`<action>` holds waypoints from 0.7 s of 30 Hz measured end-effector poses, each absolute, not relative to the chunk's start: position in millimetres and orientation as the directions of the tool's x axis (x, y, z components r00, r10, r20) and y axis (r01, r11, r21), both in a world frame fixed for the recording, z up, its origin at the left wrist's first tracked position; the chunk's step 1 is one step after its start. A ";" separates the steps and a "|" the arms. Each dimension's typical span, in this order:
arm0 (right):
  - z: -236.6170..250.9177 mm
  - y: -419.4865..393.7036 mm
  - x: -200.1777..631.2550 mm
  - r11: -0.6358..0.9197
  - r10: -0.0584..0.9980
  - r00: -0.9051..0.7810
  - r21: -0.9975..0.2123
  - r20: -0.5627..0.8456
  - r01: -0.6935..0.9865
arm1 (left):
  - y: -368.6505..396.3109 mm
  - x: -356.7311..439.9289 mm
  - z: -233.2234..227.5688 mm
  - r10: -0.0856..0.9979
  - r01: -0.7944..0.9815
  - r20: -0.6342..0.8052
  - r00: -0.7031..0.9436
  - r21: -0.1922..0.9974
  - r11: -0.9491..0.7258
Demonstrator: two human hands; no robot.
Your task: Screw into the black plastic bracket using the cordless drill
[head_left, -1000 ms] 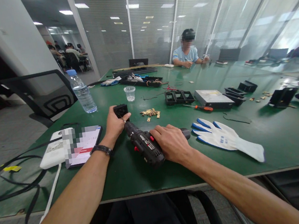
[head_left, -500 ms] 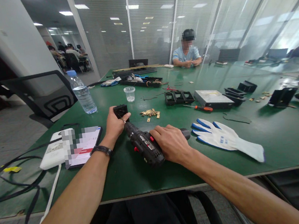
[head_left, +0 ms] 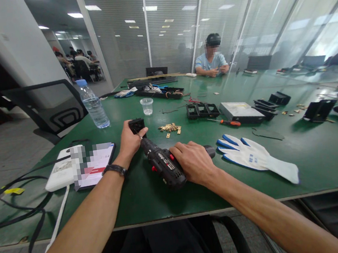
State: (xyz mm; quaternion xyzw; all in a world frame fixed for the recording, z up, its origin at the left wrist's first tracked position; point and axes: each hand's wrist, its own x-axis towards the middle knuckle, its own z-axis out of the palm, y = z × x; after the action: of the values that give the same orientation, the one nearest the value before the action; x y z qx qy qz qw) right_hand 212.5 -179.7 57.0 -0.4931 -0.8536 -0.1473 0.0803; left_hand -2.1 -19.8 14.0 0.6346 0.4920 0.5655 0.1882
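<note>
My right hand is closed round the grip of a black cordless drill, which lies on its side with its chuck pointing away and to the left. Between the fingers and thumb of my left hand is a small black plastic box-shaped part. The drill's tip meets this part near my left thumb; the exact contact is too small to make out. Just beyond the drill lies a loose pile of small brass-coloured plates and screws.
A white work glove lies right of the drill, with an orange-handled screwdriver and a black three-part tray behind it. At left are a phone, a white power bank and a water bottle. A person sits across the table.
My hands, the drill and the black part look unmoved. Across the table, the person's hands have shifted slightly.
</note>
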 end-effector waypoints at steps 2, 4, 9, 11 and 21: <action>56.7 -179.6 212.8 0.470 0.817 -0.502 0.177 0.283 0.865 | -19.8 -2.0 14.1 0.837 0.417 0.535 -0.117 0.791 -0.447; 56.2 -179.4 213.1 0.474 0.811 -0.506 0.178 0.292 0.862 | -19.7 -2.0 14.2 0.835 0.422 0.539 -0.112 0.786 -0.451; 55.0 -178.5 213.7 0.482 0.797 -0.515 0.181 0.316 0.857 | -19.0 -2.4 13.5 0.832 0.422 0.542 -0.115 0.785 -0.453; 54.9 -178.4 213.8 0.479 0.798 -0.514 0.186 0.314 0.858 | -18.4 -2.7 13.0 0.833 0.424 0.543 -0.111 0.784 -0.454; 54.5 -178.3 214.2 0.478 0.798 -0.514 0.187 0.316 0.858 | -18.0 -3.4 12.5 0.834 0.412 0.542 -0.102 0.787 -0.460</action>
State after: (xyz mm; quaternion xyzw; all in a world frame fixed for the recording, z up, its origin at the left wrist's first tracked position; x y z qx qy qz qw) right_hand 214.2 -178.3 54.5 -0.4843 -0.8547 -0.1620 0.0931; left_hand -3.4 -18.0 12.5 0.6431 0.4845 0.5625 0.1877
